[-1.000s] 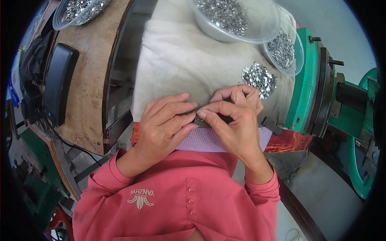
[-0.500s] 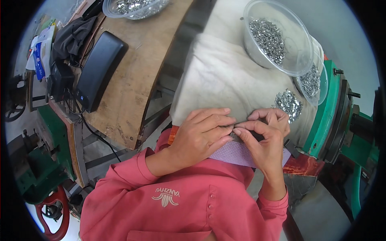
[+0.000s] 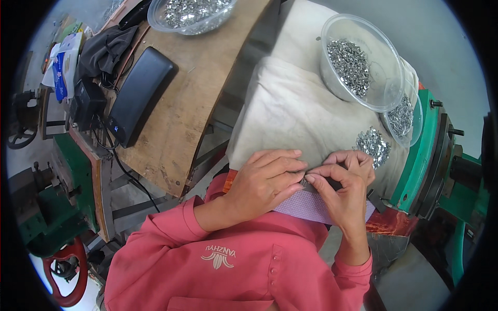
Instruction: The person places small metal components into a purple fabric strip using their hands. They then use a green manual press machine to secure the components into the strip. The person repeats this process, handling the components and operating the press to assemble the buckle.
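Observation:
My left hand [image 3: 265,179] lies over the front of the cloth [image 3: 290,109], fingers together, the thumb pressed close below them. Its fingertips meet those of my right hand [image 3: 343,179], whose thumb and forefinger are pinched together. A tiny dark metal piece [image 3: 306,178] shows where the tips meet; the fingers hide most of it. Just beyond my right hand lies a loose heap of small shiny metal pieces [image 3: 373,146]. A lilac woven pad [image 3: 303,206] runs along the front edge under both hands.
Farther back stands a clear plastic tub [image 3: 386,67] of small metal parts, overlapping a second clear tub [image 3: 416,122]. Green machinery [image 3: 413,155] borders the right side. On the wooden table [image 3: 179,124] at left are a black device [image 3: 142,96] and another tub [image 3: 228,20].
The whole view has shifted slightly, so the bench things sit lower and a little to the right. Both hands keep nearly the same pose, fingertips together.

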Motion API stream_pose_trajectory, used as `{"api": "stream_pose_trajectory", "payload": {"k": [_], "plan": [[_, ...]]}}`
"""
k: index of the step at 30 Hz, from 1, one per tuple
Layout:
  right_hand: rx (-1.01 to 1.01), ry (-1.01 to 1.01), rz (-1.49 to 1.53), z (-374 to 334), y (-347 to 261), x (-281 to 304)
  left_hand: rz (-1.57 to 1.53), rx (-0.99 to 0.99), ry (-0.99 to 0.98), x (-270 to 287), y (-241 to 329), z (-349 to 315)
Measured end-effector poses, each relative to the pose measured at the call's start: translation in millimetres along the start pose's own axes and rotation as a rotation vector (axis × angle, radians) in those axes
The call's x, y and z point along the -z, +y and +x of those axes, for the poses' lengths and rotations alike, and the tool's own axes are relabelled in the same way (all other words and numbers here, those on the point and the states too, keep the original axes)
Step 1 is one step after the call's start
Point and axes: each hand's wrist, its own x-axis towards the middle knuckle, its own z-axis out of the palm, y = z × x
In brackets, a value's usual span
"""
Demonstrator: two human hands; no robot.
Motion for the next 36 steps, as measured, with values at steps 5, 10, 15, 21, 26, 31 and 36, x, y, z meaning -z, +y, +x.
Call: {"api": "stream_pose_trajectory", "payload": {"k": [5,10,15,21,26,31,36], "plan": [[0.012,0.006,-0.008,-1,1,1,0.001,-0.015,-0.003,-1,0,1],[0.048,0.014,-0.017,-1,9,2,0.012,-0.03,-0.006,1,-1,3],[0.045,0.016,-0.018,-2,9,5,0.023,-0.05,0.0,0,-1,5],[0.059,0.019,-0.037,-5,13,7,0.023,-0.042,0.0,0,-1,4],[0.036,0.017,-0.019,-4,11,6,0.028,-0.034,-0.014,2,0,5],[0.042,0.012,-0.044,-8,18,11,0.021,-0.015,-0.04,2,0,4],[0.032,0.009,-0.041,-8,16,11,0.021,-0.038,-0.022,2,0,6]]}}
